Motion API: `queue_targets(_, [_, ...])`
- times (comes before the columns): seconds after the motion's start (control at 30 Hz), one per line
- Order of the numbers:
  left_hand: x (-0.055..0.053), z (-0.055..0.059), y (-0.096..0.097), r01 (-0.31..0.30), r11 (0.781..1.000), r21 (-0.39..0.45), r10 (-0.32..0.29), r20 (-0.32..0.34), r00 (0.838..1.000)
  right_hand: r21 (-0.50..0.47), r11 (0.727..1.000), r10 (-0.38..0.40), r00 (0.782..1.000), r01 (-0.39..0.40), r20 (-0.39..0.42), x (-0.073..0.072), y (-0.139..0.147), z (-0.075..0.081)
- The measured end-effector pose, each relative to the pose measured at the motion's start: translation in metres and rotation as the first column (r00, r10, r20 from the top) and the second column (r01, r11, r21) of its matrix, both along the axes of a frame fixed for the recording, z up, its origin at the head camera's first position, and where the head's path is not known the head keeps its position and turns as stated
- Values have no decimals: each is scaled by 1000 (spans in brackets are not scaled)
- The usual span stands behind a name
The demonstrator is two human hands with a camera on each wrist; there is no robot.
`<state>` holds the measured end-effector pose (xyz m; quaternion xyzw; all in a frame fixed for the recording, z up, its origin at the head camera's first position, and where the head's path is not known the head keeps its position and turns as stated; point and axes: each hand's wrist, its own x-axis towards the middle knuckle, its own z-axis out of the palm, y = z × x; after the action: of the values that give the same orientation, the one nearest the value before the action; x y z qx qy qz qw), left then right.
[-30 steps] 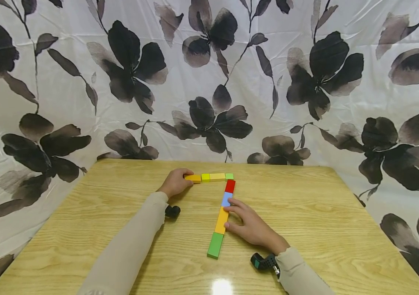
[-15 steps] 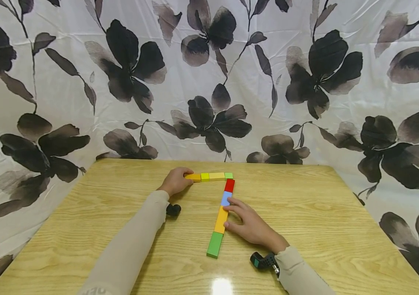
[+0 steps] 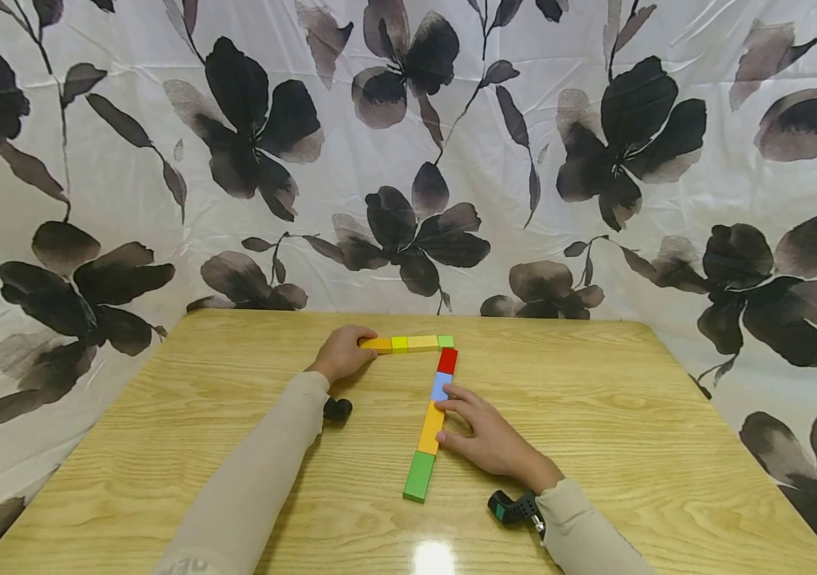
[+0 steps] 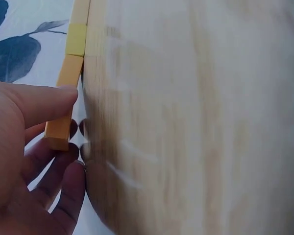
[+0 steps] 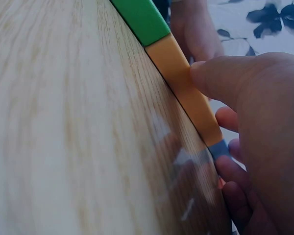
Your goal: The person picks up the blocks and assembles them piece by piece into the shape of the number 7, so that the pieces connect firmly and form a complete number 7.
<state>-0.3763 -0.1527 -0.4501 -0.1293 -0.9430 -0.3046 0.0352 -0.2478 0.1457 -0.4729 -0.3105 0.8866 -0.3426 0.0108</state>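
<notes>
Toy blocks form two rows on the table. At the far row's left end, my left hand [image 3: 342, 354] pinches an orange block [image 4: 66, 73], thumb on its near side and fingers beyond. A yellow block [image 3: 399, 344], a pale yellow block [image 3: 422, 343] and a light green block [image 3: 446, 342] continue that row rightward. From its right end a second row runs toward me: red block [image 3: 447, 361], blue block [image 3: 440, 383], yellow-orange block [image 5: 181, 88], green block [image 3: 418, 477]. My right hand [image 3: 490, 439] touches this row's right side, thumb at the yellow-orange block and fingertips by the blue one.
The wooden table [image 3: 581, 399] carries both rows, the far one lying near its back edge. A white cloth [image 3: 523, 184] with dark flowers hangs behind it. Black wrist devices, the left device [image 3: 338, 410] and the right device [image 3: 512, 509], sit by the sleeves.
</notes>
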Motion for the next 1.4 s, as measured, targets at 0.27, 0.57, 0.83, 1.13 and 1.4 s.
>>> queue_targets(0.27, [1, 1, -1, 10, 1000, 14, -10, -7, 1000, -5, 1000, -2, 1000, 2, -3, 0, 0, 0])
queue_targets(0.57, [1, 0, -2, 30, 999, 42, -30, 4, 1000, -10, 1000, 1, 1000, -1, 0, 0, 0, -2])
queue_targets(0.83, [1, 1, -1, 22, 999, 35, -22, 8, 1000, -17, 1000, 0, 1000, 0, -7, -1, 0, -3])
queue_targets(1.13, [3, 2, 1, 4, 999, 47, -5, 14, 1000, -4, 1000, -1, 1000, 1, -13, 0, -1, -1])
queue_targets(1.4, [0, 1, -1, 14, 1000, 18, -14, 16, 1000, -3, 1000, -2, 1000, 2, -8, 0, 0, -1])
